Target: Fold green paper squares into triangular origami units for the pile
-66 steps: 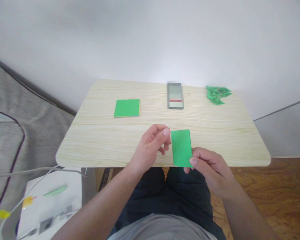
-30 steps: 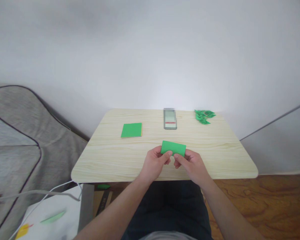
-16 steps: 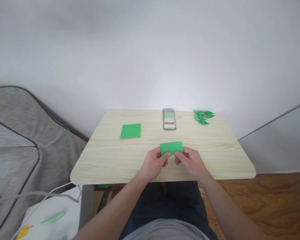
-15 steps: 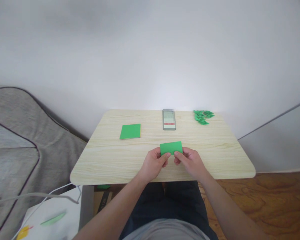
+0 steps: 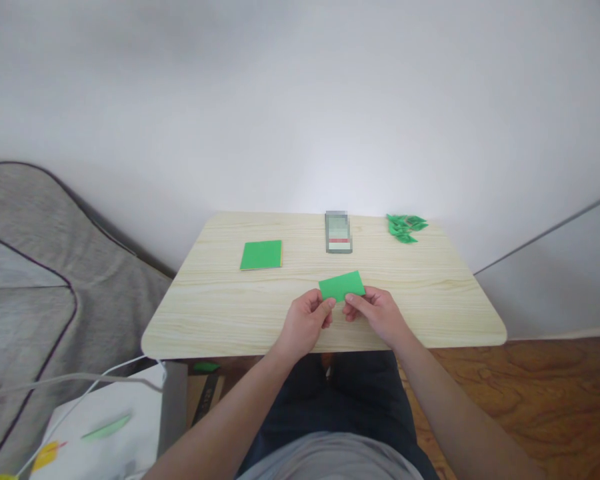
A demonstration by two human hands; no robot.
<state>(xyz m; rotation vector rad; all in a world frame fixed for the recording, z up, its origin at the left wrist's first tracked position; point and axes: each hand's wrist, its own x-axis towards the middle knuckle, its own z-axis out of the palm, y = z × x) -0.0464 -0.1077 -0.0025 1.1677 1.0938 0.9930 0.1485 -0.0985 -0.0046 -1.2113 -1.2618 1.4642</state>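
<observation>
Head view shows two bare hands and, between them, one green paper strip [image 5: 340,287], raised near the front edge of one pale wood-grain table [image 5: 205,320]. The strip is a flat-looking rectangle. Its long axis runs mostly left to right, slanting so that the right end lies farther from the person than the left end; its short sides lean the same way. The left hand [image 5: 305,323] pinches the strip at its near left corner, thumb on top. The right hand [image 5: 380,313] grips it by the right part of its near edge, thumb laid over the front; the fingers of both hands are partly hidden behind.

On the table beyond the hands are one green square pad [image 5: 261,255] with a yellowish right edge, to the left; one phone-like device [image 5: 339,232], its face blurred into blocks, in the middle near the wall; and one cluster of folded green pieces [image 5: 404,227] to the right, whose overlapping points are too small to count surely.
</observation>
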